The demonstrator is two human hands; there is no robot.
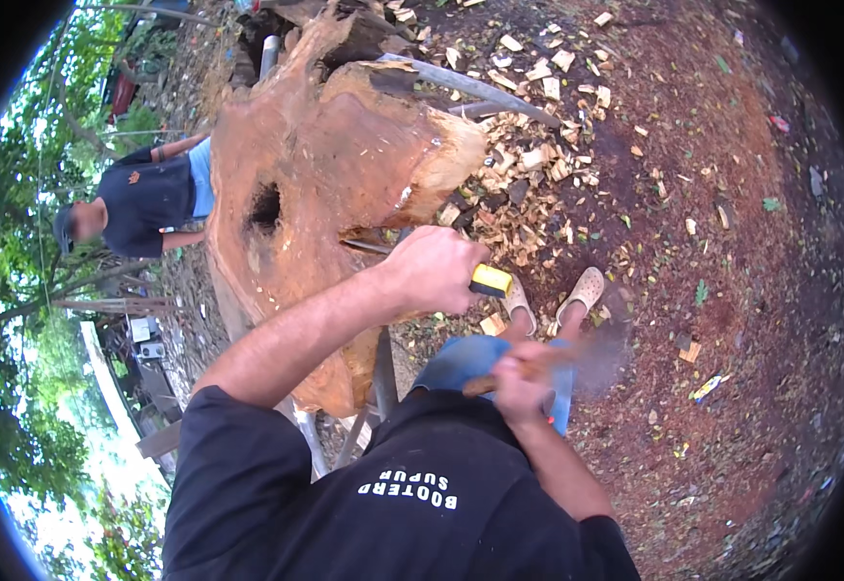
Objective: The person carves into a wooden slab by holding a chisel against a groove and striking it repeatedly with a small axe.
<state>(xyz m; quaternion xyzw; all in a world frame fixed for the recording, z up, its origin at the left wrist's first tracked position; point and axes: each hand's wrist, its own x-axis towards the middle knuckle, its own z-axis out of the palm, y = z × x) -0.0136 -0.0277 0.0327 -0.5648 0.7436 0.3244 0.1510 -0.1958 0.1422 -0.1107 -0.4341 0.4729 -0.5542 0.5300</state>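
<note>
A chisel sits in my left hand, its fingers closed round the handle. The yellow and black end of the chisel sticks out on the right of the fist. On the other side its metal blade points into a notch in a big slab of reddish-brown wood. Lower down, my right hand is wrapped round the wooden handle of a hammer or mallet. Motion smears the tool's head to the right, so its exact kind cannot be told. The two tools are apart.
Metal legs hold up the slab, which has a dark hole. Wood chips cover the ground beside it. My feet in beige clogs stand close by. Another person stands beyond the slab at the left.
</note>
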